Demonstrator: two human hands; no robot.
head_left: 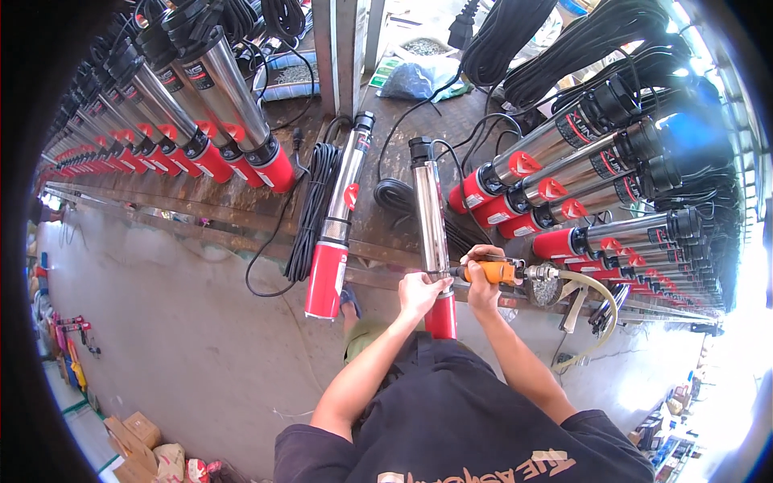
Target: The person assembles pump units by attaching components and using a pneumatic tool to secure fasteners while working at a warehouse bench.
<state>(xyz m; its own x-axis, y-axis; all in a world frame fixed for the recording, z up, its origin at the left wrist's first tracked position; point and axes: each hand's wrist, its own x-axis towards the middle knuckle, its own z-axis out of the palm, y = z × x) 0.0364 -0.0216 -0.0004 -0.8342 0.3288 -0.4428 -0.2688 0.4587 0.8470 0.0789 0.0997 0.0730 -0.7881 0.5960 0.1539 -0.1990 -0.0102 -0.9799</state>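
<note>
In front of me a submersible pump (430,217) lies along the bench, with a steel tube and a red lower end. Closed around this pump near the top of its red part is my left hand (423,295), fingertips next to the tool's tip. My right hand (481,283) grips an orange air screwdriver (493,271), held level across the pump with its tip against the pump's side. From the tool's rear a pale air hose (609,310) curves down. Any screw at the tip is too small to make out. A second pump (342,209) lies to the left, beside a coiled black cable (315,193).
Rows of similar pumps stand at the left (216,97) and right (555,157), with black cable bundles (592,48) behind the right row. A metal post (338,56) rises from the wooden bench (403,125). Behind it lies a plastic bag of small parts (409,80).
</note>
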